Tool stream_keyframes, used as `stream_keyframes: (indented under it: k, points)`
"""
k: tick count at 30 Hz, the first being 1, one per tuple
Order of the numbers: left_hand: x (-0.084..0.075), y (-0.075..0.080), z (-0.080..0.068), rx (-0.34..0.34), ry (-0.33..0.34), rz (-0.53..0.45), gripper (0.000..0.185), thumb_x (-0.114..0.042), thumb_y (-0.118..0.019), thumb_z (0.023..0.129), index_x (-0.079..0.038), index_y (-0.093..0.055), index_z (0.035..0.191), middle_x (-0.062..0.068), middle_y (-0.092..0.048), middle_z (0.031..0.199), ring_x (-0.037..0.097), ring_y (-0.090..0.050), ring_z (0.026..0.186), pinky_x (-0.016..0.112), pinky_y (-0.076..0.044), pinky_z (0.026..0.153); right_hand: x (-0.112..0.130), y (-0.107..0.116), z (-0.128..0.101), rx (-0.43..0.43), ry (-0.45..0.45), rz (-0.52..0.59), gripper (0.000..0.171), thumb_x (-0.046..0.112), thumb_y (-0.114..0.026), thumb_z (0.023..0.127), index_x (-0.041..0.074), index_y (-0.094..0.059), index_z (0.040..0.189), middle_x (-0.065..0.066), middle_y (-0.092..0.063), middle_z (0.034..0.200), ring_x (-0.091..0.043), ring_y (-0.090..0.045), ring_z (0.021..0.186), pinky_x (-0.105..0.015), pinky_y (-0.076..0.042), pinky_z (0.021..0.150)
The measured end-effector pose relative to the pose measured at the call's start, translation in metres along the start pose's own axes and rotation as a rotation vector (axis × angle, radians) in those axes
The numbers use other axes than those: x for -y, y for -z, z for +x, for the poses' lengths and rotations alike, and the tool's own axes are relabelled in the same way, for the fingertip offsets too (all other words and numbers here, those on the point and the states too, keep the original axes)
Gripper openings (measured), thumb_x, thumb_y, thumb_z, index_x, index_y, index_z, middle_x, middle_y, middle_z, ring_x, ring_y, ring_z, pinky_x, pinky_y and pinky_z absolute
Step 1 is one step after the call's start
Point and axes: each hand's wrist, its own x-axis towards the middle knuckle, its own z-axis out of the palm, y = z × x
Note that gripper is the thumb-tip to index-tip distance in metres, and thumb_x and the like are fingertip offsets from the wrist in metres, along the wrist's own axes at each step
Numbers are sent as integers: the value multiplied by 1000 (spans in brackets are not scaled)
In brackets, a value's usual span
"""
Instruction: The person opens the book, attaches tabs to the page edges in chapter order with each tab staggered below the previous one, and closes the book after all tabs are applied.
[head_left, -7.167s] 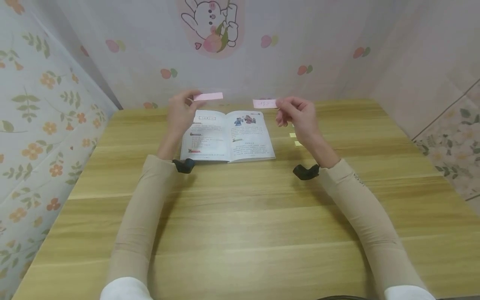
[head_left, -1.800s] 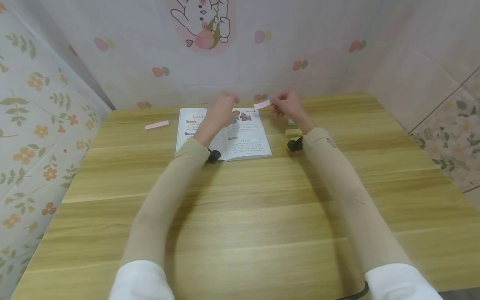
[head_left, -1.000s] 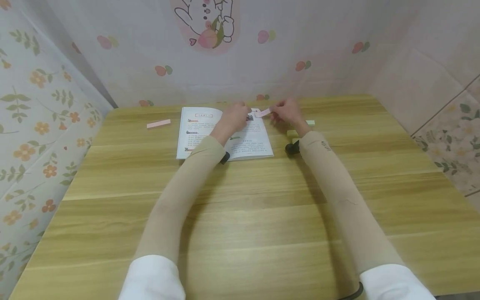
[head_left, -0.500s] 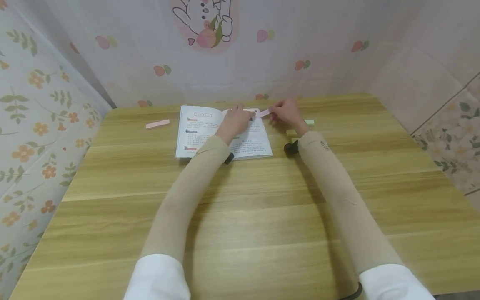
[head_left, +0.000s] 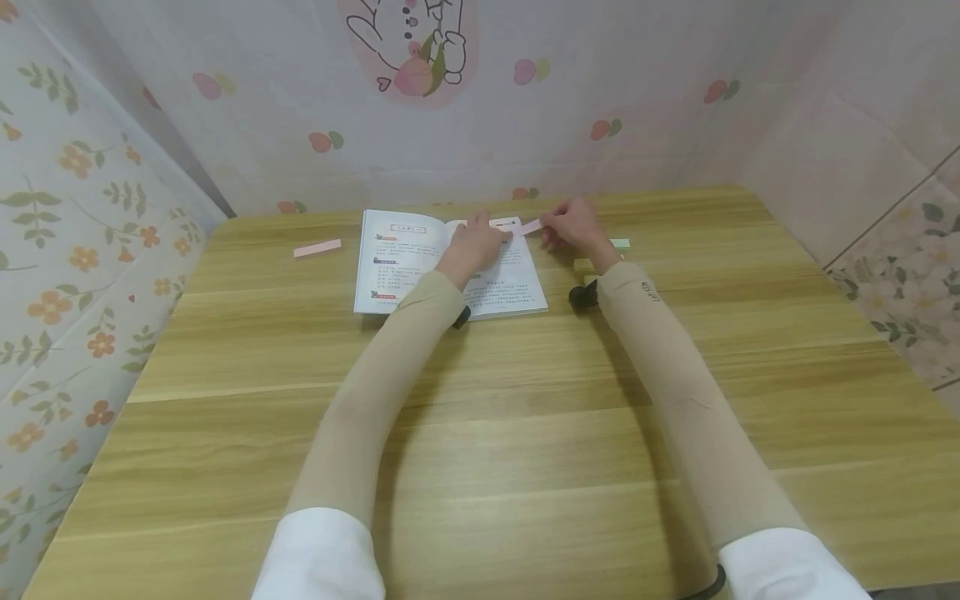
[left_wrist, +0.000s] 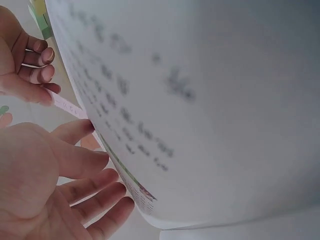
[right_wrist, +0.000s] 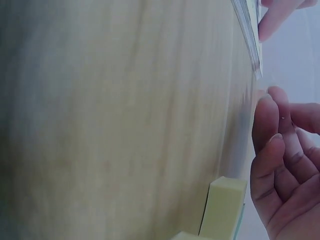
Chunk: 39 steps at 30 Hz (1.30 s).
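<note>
One open book [head_left: 450, 265] lies near the table's [head_left: 480, 400] far edge. Right hand [head_left: 572, 227] pinches one pink strip [head_left: 529, 226] at the book's top right corner; left hand [head_left: 477, 242] presses flat on the page. Another pink strip [head_left: 317, 247] lies left of the book, several pads [head_left: 584, 265] right; the near table is bare wood.

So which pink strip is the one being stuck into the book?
Start at the open book on the wooden table. At its top right corner, the right hand pinches a pink strip. The other pink strip lies alone, left of the book.
</note>
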Motion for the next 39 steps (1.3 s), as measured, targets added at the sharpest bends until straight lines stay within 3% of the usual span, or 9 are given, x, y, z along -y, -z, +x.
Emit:
stream_keyframes:
  k: [5, 9, 12, 15, 19, 23, 30, 36, 39]
  points:
    - [-2, 0, 0, 19, 5, -9, 49, -28, -31, 112, -16, -34, 159, 24, -13, 164, 38, -10, 152, 52, -18, 121, 1, 3, -3, -44, 36, -128, 27, 13, -53, 102, -9, -66, 113, -15, -69, 89, -23, -66, 76, -30, -55, 72]
    - [-3, 1, 0, 16, 13, -33, 50, -30, -31, 112, -13, -35, 158, 24, -12, 164, 38, -9, 152, 53, -15, 122, 10, 1, -8, -63, 135, -385, 36, 16, -48, 102, -6, -64, 125, -22, -67, 116, -31, -59, 96, -42, -49, 88]
    - [-3, 2, -2, 10, 10, -9, 48, -28, -32, 112, -15, -37, 158, 24, -16, 163, 39, -12, 151, 54, -18, 121, 20, -4, -10, -35, 203, -535, 42, 16, -46, 101, -4, -60, 134, -22, -62, 132, -34, -57, 93, -45, -48, 87]
    - [-3, 1, -3, 12, 6, 13, 47, -26, -31, 112, -18, -36, 158, 24, -17, 162, 39, -13, 151, 54, -19, 120, 27, -9, -10, -5, 269, -667, 42, 13, -49, 98, -4, -61, 134, -23, -59, 136, -33, -54, 90, -44, -47, 82]
    - [-4, -1, -3, 18, 15, -27, 48, -28, -30, 112, -19, -34, 159, 24, -13, 163, 38, -8, 152, 54, -14, 121, 31, -16, -8, 3, 349, -818, 45, 11, -55, 99, 4, -56, 143, -28, -57, 130, -34, -52, 100, -45, -49, 82]
    - [-5, -2, -2, 18, 21, -24, 48, -28, -29, 112, -22, -33, 159, 24, -12, 163, 38, -8, 152, 55, -14, 121, 31, -19, -7, 16, 375, -850, 56, 10, -62, 100, 18, -44, 153, -30, -53, 124, -37, -51, 101, -49, -51, 81]
    - [-4, -3, -3, 4, 25, -10, 48, -26, -28, 111, -27, -34, 159, 23, -15, 163, 39, -11, 151, 55, -17, 120, 33, -22, -10, 159, 382, -915, 37, 10, -57, 102, 4, -61, 139, -26, -63, 124, -37, -56, 104, -47, -49, 93]
    - [-5, -3, -1, 10, 28, -6, 49, -29, -24, 111, -27, -30, 160, 23, -12, 163, 40, -12, 151, 54, -16, 121, 31, -28, -11, 298, 317, -974, 41, 11, -44, 104, 0, -57, 141, -24, -62, 114, -35, -54, 98, -47, -47, 89]
    - [-5, -4, 0, 9, 40, -21, 50, -32, -24, 112, -24, -28, 161, 22, -11, 164, 38, -10, 151, 53, -14, 122, 32, -31, -10, 315, 292, -983, 42, 14, -41, 106, -5, -53, 142, -28, -59, 120, -37, -54, 104, -50, -47, 97]
